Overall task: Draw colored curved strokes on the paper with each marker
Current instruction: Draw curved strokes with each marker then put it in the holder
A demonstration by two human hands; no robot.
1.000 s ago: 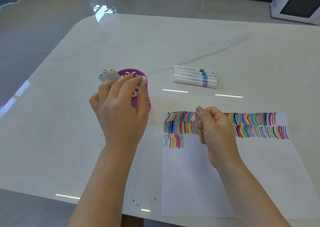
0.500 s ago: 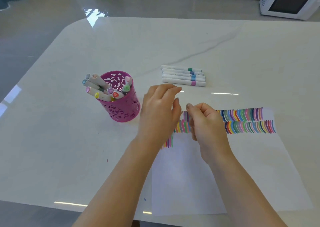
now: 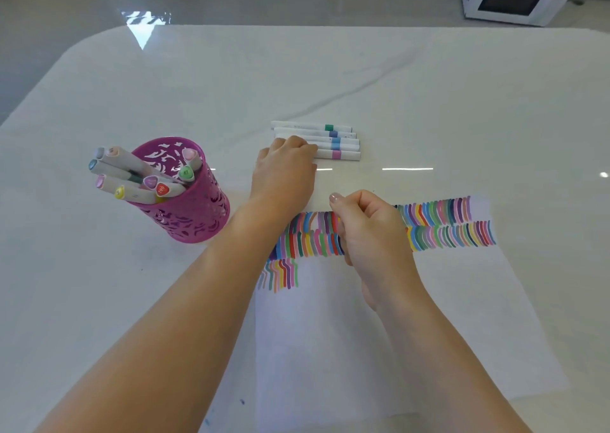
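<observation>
A white marble table (image 3: 429,102) is seen with a rounded far-left corner; wide bare surface lies beyond the loose markers (image 3: 333,140) toward the far edge, and more to the left of the pink perforated pen holder (image 3: 194,214). The paper (image 3: 462,317) is laid near the table's near edge, its top band filled with rows of coloured curved strokes (image 3: 445,227), and a short third row is begun at its left. The four loose markers are laid side by side just beyond the paper. The holder, packed with capped markers, is stood left of the paper, apart from it.

The left hand (image 3: 285,175) is stretched forward, palm down, its fingertips laid on the left ends of the loose markers; whether one is pinched cannot be told. The right hand (image 3: 369,231) is curled into a loose fist over the strokes; whether anything is held inside cannot be told.
</observation>
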